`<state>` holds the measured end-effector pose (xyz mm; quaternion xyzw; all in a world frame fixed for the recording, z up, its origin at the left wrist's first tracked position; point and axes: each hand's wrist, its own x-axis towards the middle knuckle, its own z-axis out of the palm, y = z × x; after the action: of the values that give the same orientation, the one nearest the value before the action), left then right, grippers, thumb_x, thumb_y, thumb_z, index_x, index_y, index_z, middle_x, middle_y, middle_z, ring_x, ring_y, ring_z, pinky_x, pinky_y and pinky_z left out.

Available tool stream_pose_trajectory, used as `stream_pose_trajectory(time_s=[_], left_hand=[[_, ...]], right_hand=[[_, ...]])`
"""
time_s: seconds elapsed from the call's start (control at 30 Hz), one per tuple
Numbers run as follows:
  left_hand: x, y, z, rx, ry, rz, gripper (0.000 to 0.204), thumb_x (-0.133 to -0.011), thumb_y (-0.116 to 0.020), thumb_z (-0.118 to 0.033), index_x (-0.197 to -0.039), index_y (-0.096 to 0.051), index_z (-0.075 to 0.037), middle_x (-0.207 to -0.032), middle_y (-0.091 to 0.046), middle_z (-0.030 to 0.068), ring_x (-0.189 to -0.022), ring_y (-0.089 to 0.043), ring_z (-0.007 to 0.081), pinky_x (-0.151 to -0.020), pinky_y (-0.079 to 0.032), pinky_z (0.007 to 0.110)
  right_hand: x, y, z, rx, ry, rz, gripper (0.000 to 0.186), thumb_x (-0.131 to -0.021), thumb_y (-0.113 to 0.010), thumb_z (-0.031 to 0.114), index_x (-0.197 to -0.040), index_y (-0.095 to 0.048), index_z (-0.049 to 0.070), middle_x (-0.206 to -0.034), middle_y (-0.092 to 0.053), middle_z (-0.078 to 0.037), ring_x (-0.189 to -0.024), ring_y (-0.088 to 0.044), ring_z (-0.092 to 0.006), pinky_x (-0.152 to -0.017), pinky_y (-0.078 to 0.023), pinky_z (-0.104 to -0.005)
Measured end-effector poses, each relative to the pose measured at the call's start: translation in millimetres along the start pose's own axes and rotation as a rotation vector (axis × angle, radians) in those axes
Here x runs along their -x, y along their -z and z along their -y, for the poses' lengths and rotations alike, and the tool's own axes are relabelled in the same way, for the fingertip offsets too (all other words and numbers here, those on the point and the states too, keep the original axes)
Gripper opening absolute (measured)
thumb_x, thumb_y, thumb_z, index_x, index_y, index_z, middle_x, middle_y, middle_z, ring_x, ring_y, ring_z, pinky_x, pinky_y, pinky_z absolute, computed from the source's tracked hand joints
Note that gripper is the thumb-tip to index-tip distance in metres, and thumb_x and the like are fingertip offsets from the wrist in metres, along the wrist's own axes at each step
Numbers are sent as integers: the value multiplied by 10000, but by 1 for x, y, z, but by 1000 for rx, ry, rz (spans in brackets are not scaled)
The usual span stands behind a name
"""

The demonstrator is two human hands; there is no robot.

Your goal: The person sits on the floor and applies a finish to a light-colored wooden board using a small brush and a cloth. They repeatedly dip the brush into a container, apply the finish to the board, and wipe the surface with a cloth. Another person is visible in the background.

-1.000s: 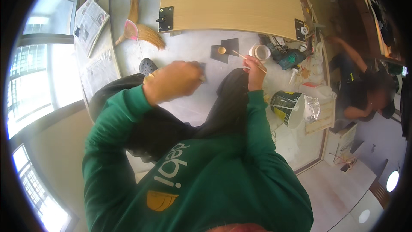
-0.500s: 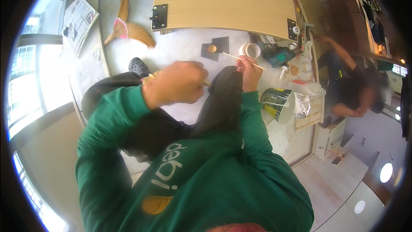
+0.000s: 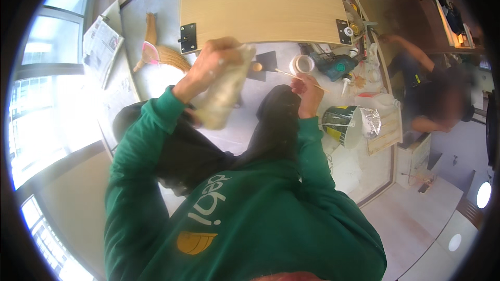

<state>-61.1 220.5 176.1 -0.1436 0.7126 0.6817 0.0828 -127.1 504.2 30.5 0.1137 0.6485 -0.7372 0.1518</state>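
My left hand [image 3: 208,67] is raised over my knees, closed on the top of a cream-coloured cloth [image 3: 226,93] that hangs down, blurred by motion. Near my right knee my right hand [image 3: 308,95] pinches a thin pale wooden stick [image 3: 288,73]; its tip points away to the left, and I cannot tell whether it carries a brush. Just beyond the tip, a small round tan cup or lid [image 3: 257,66] rests on dark flat sheets [image 3: 269,61]. A round white tub or roll [image 3: 302,64] stands beyond my right hand.
A large pale wooden panel [image 3: 265,5] with black metal fittings lies ahead. To the right are a teal power tool [image 3: 336,66], a nozzle bottle [image 3: 346,84], a bucket [image 3: 341,124] and a white jug [image 3: 377,101]. A straw broom [image 3: 171,58] lies left. Another person [image 3: 432,88] crouches at far right.
My left hand has lifted away from me, and the cloth bunched in its fist now hangs open. The right hand keeps the stick in nearly the same place. The whole view has shifted slightly.
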Motion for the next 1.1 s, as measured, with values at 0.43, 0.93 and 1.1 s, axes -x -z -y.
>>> stream_pose_trajectory(time_s=[0.43,0.93,1.1], left_hand=[[-16,-32,-17,236,-153,85,168,-940,-690,-66,-1054,-729,51,-996,-741,75,-924,-659,130,-847,-519,279],[-1,-33,36,495,46,206,207,-953,-618,-114,-1128,-611,-2,-1274,-662,189,-1194,-646,322,-1117,-467,433],[-2,-31,47,716,46,39,195,-1013,-639,-223,-1101,-599,-54,-1046,-653,114,-996,-703,324,-860,-610,447]], right_hand=[[69,-62,99,-69,400,232,422,-1070,-536,319,-1251,-678,-36,-1123,-715,-88,-939,-645,-112,-831,-486,-241],[73,-91,46,-25,36,208,305,-978,-694,292,-914,-750,0,-687,-630,9,-644,-520,-63,-573,-424,-270],[78,-90,36,44,5,269,289,-1017,-646,279,-1118,-775,42,-863,-696,21,-700,-523,-38,-593,-422,-248]])
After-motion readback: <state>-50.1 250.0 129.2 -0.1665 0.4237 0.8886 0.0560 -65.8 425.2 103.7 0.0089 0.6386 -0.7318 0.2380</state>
